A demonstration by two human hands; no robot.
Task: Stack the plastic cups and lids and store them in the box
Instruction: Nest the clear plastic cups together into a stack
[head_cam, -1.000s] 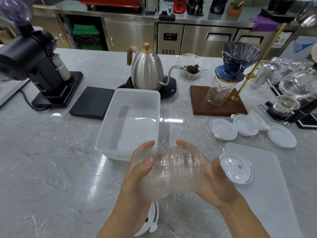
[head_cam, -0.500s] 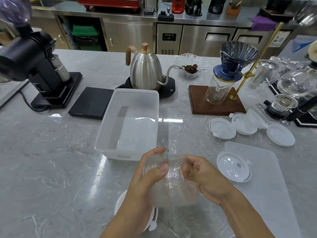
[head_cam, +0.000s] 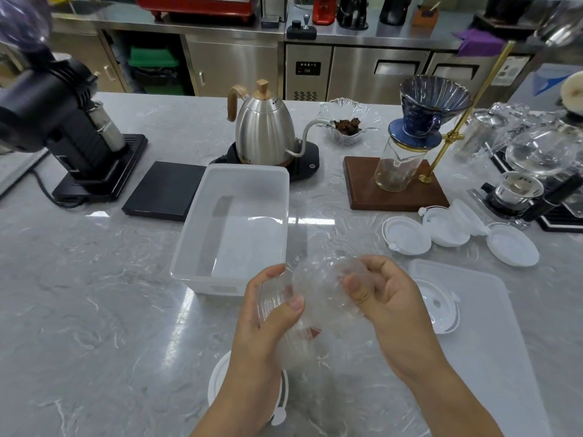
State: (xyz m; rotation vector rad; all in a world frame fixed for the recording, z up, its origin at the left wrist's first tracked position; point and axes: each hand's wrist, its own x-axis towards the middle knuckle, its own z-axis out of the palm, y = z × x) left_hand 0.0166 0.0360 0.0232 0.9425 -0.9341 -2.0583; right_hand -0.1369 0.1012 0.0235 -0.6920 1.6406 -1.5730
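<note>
A: Holding clear plastic cups (head_cam: pixel 310 298) in both hands, just in front of the box (head_cam: pixel 235 230), above the table (head_cam: pixel 94 294). Left hand (head_cam: pixel 271 313) wrapping around the ribbed cup wall, thumb pressing on the front. Right hand (head_cam: pixel 383 298) curling fingers onto the other end, gripping too.

B: Nesting one cup into another, prob.?

A: Looking that way; exact cup count hard to tell, transparent walls overlapping. For doing it well: keeping axes lined up, pushing straight w/o squeezing, thin walls likely buckling under a hard pinch. Easing in until rims seat, not forcing.

B: Containers?

A: Box: translucent white, open, standing upright, apparently holding nothing yet. Box cover (head_cam: pixel 473 313) lying flat at right, carrying one white lid (head_cam: pixel 438 310). Three more lids (head_cam: pixel 407 234) lying near the wooden stand, far right side, touching or overlapping in part. Another lid (head_cam: pixel 217 378) resting on the table under the left forearm, partly hidden.

B: Other vessels?

A: Glass bowl (head_cam: pixel 347 126) behind, holding some dark brown stuff. Glass carafe (head_cam: pixel 396 167) under the blue dripper, looking nearly empty. Kettle (head_cam: pixel 265 130) contents not visible.
</note>
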